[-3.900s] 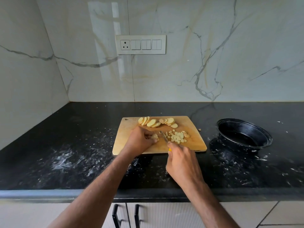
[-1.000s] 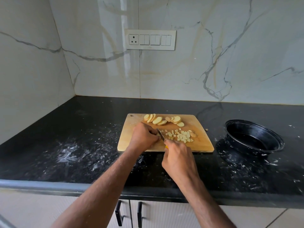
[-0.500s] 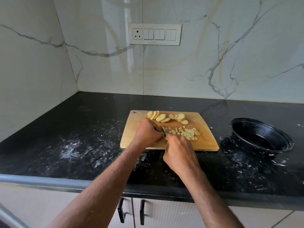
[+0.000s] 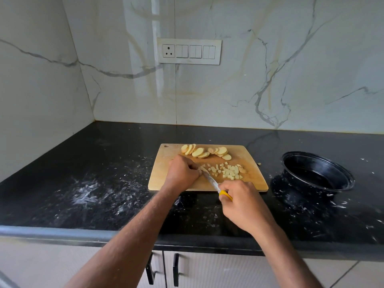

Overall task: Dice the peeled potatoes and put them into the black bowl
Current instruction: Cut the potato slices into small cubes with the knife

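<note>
A wooden cutting board [image 4: 164, 175] lies on the black counter. Round potato slices [image 4: 204, 151] line its far edge, and a heap of diced potato [image 4: 229, 173] sits at its middle right. My left hand [image 4: 182, 173] curls over a small potato piece [image 4: 202, 169] and holds it down on the board. In my right hand [image 4: 242, 201] is a knife with a yellow handle [image 4: 225, 193]; its blade [image 4: 209, 179] points up-left to the held piece. The black bowl [image 4: 318, 173] stands right of the board with nothing visible inside.
White flecks and smears cover the black counter [image 4: 93, 190], thickest left of the board and around the bowl. A stray potato bit [image 4: 259, 163] lies just off the board's right edge. Marble walls close the back and left. Cabinet handles [image 4: 149, 271] sit below the counter edge.
My right hand has drawn the knife back toward me, so more of the blade and the yellow handle show. My left hand stays on the piece. The camera has tilted slightly.
</note>
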Motion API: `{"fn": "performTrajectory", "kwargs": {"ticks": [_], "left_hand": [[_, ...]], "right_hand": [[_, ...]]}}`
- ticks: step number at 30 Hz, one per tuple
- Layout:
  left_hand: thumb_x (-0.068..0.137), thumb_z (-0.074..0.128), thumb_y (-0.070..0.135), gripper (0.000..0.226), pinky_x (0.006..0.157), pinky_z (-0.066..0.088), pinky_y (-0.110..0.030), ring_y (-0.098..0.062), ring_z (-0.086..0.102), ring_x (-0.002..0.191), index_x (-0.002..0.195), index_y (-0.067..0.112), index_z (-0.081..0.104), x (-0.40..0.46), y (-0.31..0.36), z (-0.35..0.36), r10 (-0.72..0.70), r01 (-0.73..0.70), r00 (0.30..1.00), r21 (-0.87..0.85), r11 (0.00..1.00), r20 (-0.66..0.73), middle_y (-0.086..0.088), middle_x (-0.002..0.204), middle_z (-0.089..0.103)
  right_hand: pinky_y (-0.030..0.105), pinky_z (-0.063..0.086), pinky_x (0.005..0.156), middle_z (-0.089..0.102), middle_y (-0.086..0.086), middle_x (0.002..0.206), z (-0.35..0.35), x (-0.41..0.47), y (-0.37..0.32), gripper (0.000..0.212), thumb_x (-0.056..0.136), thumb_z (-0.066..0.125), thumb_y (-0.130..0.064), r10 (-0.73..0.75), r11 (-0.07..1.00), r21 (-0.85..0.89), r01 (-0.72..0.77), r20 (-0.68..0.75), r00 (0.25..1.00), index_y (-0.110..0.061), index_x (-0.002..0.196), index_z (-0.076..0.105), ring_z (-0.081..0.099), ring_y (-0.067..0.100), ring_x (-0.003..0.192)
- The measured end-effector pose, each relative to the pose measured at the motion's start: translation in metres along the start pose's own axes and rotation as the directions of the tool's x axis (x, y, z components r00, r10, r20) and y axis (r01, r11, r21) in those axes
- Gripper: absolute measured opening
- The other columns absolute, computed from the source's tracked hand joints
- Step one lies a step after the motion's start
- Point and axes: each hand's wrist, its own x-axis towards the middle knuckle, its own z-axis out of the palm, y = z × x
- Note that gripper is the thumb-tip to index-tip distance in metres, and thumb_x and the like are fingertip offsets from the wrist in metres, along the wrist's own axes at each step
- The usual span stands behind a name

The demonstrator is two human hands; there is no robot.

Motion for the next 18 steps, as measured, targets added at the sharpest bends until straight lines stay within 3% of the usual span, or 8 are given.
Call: {"fn": "performTrajectory", "kwargs": {"ticks": [2, 4, 8, 11, 13, 15, 18], "left_hand": [[0.083, 0.078, 0.009, 0.008, 0.065, 0.051, -0.015, -0.011, 0.065, 0.083, 0.09, 0.008, 0.08, -0.001, -0.001, -0.001, 0.027, -0.027, 1.0, -0.008, 1.0, 0.009, 0.01, 0.077, 0.066], [0.084, 0.077, 0.007, 0.015, 0.062, 0.046, -0.007, -0.003, 0.061, 0.079, 0.099, 0.01, 0.079, -0.003, -0.002, -0.003, 0.025, -0.025, 0.999, -0.037, 0.999, 0.021, 0.012, 0.082, 0.066], [0.085, 0.076, 0.006, 0.026, 0.067, 0.047, -0.005, 0.0, 0.062, 0.085, 0.11, 0.012, 0.077, -0.003, -0.007, -0.003, 0.018, -0.019, 1.0, -0.09, 0.996, -0.005, 0.004, 0.104, 0.074], [0.086, 0.072, 0.004, 0.022, 0.069, 0.047, -0.01, -0.004, 0.062, 0.085, 0.107, 0.011, 0.077, -0.003, -0.007, -0.003, -0.018, 0.008, 0.996, -0.121, 0.993, -0.083, 0.004, 0.098, 0.072], [0.086, 0.07, 0.006, 0.024, 0.072, 0.047, -0.018, -0.01, 0.062, 0.089, 0.109, 0.01, 0.074, -0.003, -0.006, -0.002, -0.045, 0.031, 0.992, -0.117, 0.993, -0.122, 0.004, 0.097, 0.068], [0.086, 0.067, 0.006, 0.028, 0.074, 0.047, -0.022, -0.014, 0.062, 0.093, 0.113, 0.01, 0.072, -0.003, -0.006, -0.001, -0.051, 0.038, 0.99, -0.103, 0.994, -0.131, 0.002, 0.099, 0.067], [0.084, 0.066, 0.005, 0.028, 0.076, 0.048, -0.025, -0.017, 0.063, 0.095, 0.111, 0.009, 0.073, -0.003, -0.008, -0.001, -0.03, 0.021, 0.991, -0.069, 0.997, -0.13, 0.001, 0.096, 0.067]], "right_hand": [[0.017, 0.045, 0.045, 0.059, -0.014, 0.073, -0.006, 0.0, 0.006, 0.014, 0.095, 0.063, -0.016, 0.036, 0.997, 0.062, -0.037, 0.016, 0.999, -0.019, 0.102, 0.074, 0.058, 0.006, 0.056], [0.017, 0.049, 0.049, 0.063, -0.015, 0.072, -0.008, 0.0, 0.01, 0.016, 0.094, 0.065, -0.015, 0.061, 0.989, 0.136, -0.059, -0.012, 0.998, -0.019, 0.105, 0.076, 0.062, 0.004, 0.057], [0.019, 0.04, 0.042, 0.05, -0.011, 0.049, -0.005, -0.003, 0.005, 0.014, 0.09, 0.068, -0.012, 0.035, 0.988, 0.155, -0.004, -0.201, 0.979, -0.016, 0.1, 0.077, 0.05, 0.006, 0.047], [0.015, 0.047, 0.047, 0.06, -0.015, 0.069, 0.007, -0.005, -0.012, 0.023, 0.091, 0.067, -0.015, -0.055, 0.995, 0.066, 0.069, -0.193, 0.98, -0.019, 0.112, 0.074, 0.055, 0.0, 0.053], [0.01, 0.048, 0.052, 0.068, -0.008, 0.086, 0.019, -0.003, -0.023, 0.03, 0.093, 0.065, -0.019, -0.096, 0.995, 0.005, 0.099, -0.163, 0.982, -0.021, 0.122, 0.069, 0.06, 0.001, 0.064], [0.01, 0.049, 0.055, 0.07, -0.005, 0.089, 0.028, 0.0, -0.031, 0.033, 0.093, 0.064, -0.018, -0.109, 0.993, -0.052, 0.103, -0.148, 0.983, -0.021, 0.125, 0.067, 0.061, 0.005, 0.067], [0.023, 0.057, 0.06, 0.069, -0.003, 0.086, 0.034, 0.004, -0.035, 0.025, 0.09, 0.064, -0.015, -0.097, 0.988, -0.133, 0.081, -0.126, 0.987, -0.019, 0.115, 0.068, 0.065, 0.011, 0.071]]}}
